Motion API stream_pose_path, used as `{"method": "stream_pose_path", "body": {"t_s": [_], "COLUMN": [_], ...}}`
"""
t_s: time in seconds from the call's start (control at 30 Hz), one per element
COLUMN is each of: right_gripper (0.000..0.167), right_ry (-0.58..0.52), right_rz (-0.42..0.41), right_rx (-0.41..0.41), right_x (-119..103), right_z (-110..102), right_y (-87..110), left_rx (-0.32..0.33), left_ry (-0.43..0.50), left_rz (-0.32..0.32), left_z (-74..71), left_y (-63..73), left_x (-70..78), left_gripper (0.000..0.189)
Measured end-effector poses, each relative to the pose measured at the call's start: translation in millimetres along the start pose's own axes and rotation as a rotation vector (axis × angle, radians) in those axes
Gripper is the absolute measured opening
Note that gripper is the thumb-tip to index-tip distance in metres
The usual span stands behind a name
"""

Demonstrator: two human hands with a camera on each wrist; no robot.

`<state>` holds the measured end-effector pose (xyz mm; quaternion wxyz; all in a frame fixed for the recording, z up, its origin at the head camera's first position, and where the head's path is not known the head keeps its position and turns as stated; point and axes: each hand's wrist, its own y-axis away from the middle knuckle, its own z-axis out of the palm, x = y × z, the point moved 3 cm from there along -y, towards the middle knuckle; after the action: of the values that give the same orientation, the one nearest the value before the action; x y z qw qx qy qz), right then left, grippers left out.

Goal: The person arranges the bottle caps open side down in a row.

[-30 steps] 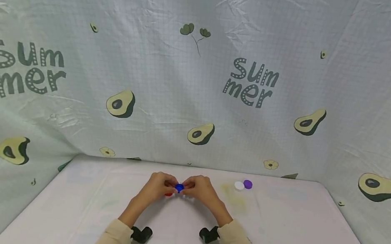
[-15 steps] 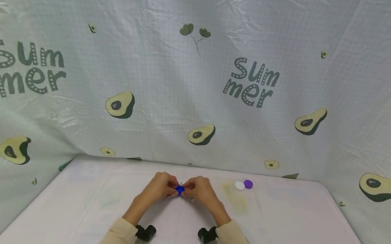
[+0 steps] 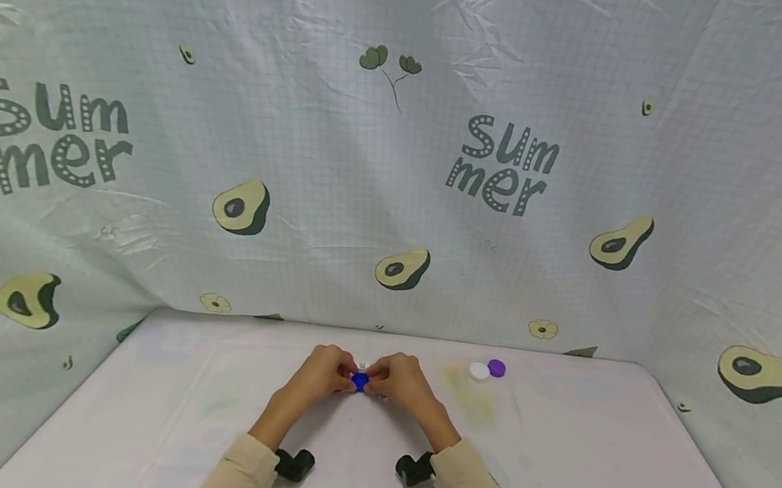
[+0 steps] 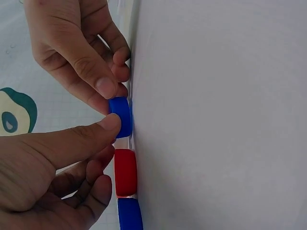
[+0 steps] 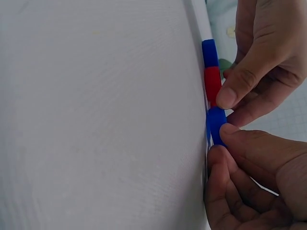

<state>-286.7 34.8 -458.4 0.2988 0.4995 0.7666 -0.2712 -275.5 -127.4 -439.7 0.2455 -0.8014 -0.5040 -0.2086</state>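
A blue bottle cap [image 3: 359, 382] sits between the fingertips of both hands, near the back of the table. My left hand [image 3: 327, 368] pinches its left side, the thumb on its near face in the left wrist view. From the right, my right hand [image 3: 404, 379] holds the cap with thumb and fingers. A red bottle cap [image 4: 125, 172] and another blue cap [image 4: 130, 214] stand in a row to its left, largely hidden by the left hand in the head view. Whether the held cap touches the table, I cannot tell.
A white cap [image 3: 479, 372] and a purple cap [image 3: 497, 369] lie side by side at the back right of the pale table [image 3: 584, 475]. Behind the table hangs a printed cloth [image 3: 339, 186]. Each wrist wears a black camera [image 3: 414, 471].
The held blue cap has come slightly down and nearer, with both hands still on it. The red patch once seen below the left fingers is now mostly covered.
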Motion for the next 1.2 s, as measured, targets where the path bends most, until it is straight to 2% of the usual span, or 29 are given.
{"method": "stream_pose_path", "body": {"t_s": [0.17, 0.33, 0.47, 0.63, 0.73, 0.9, 0.97, 1.1, 1.2], "right_gripper": [0.019, 0.018, 0.016, 0.016, 0.016, 0.016, 0.017, 0.018, 0.019], "right_ry": [0.009, 0.057, 0.088, 0.111, 0.113, 0.120, 0.131, 0.146, 0.148], "right_rz": [-0.013, -0.126, -0.193, -0.196, -0.171, -0.148, -0.153, -0.140, -0.093], "right_rx": [0.001, -0.004, 0.000, -0.006, 0.011, 0.092, 0.127, 0.177, 0.193], "right_x": [2.4, 5.0, 11.7, 31.0, 46.3, 70.7, 78.7, 91.4, 101.2], "right_z": [-4.7, -17.6, -33.2, -52.7, -66.1, -93.0, -103.7, -123.7, -138.4], "right_y": [4.2, 13.8, 23.6, 37.8, 48.5, 69.3, 75.8, 82.7, 85.7], "left_rx": [-0.007, -0.001, 0.002, -0.021, -0.044, -0.128, -0.141, -0.087, -0.039], "left_ry": [0.010, 0.014, 0.013, 0.026, 0.047, 0.053, 0.072, 0.137, 0.167], "left_rz": [-0.013, -0.002, 0.028, 0.086, 0.107, 0.175, 0.197, 0.196, 0.190], "left_z": [2.2, 4.9, 8.3, 16.9, 27.9, 61.6, 74.0, 91.4, 101.0], "left_y": [-0.1, -0.4, -4.1, -10.3, -14.9, -26.9, -32.8, -45.2, -53.9], "left_x": [1.3, 6.9, 17.6, 35.1, 47.5, 72.4, 82.5, 97.6, 105.9], "left_gripper": [0.014, 0.012, 0.009, 0.009, 0.010, 0.012, 0.014, 0.019, 0.023]}}
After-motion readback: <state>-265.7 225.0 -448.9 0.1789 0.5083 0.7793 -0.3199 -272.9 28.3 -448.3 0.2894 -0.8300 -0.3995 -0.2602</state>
